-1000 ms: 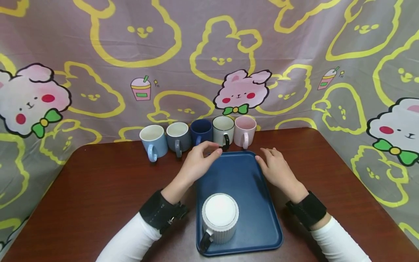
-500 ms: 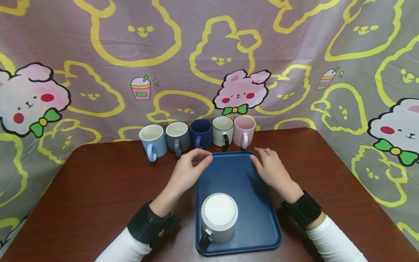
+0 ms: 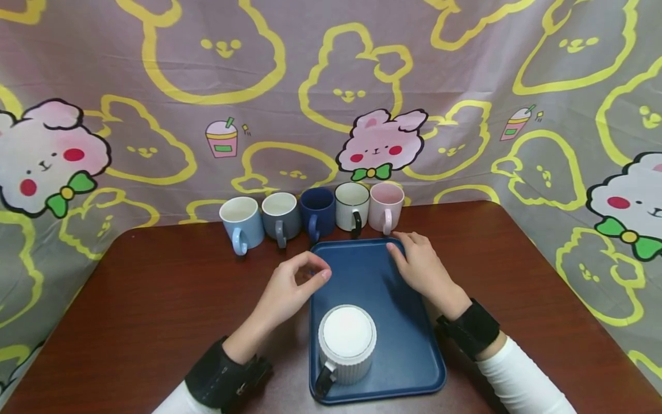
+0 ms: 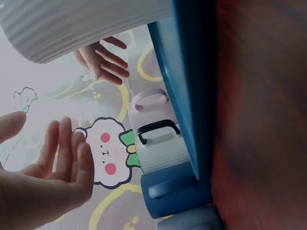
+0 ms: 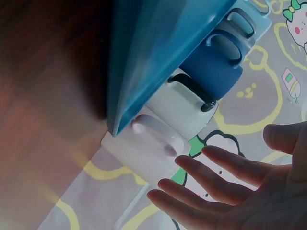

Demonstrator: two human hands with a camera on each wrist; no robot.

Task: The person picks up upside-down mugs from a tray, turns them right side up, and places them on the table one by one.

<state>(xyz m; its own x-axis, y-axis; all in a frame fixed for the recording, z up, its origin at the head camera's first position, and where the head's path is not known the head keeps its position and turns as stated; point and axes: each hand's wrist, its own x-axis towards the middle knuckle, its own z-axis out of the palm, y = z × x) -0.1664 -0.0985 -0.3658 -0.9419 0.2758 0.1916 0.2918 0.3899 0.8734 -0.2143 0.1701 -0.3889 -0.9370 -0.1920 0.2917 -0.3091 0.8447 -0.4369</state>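
Note:
My left hand (image 3: 285, 290) hovers at the tray's left edge with fingers loosely bent, thumb and fingertips apart, holding nothing. Over the tray's far right corner is my right hand (image 3: 426, 270), fingers extended and also holding nothing; the right wrist view shows its fingers (image 5: 211, 182) spread. Between the hands lies a dark blue rectangular tray (image 3: 398, 345). A ribbed white mug (image 3: 347, 339) with a black handle stands upside down on its near left part. Beyond the tray, near my right fingertips, are a pink mug (image 3: 386, 207) and a white ribbed mug (image 3: 351, 207) with a black handle.
The row of mugs along the back continues leftward with a navy mug (image 3: 318, 210), a grey mug (image 3: 281, 218) and a light blue mug (image 3: 242, 223). All stand upright, handles toward me. A patterned cloth (image 3: 289, 69) hangs behind the brown table (image 3: 155, 310).
My left hand has moved back toward me and left, away from the mugs, to the tray's left edge. The right hand has shifted slightly left over the far right corner. Mugs and tray stay put.

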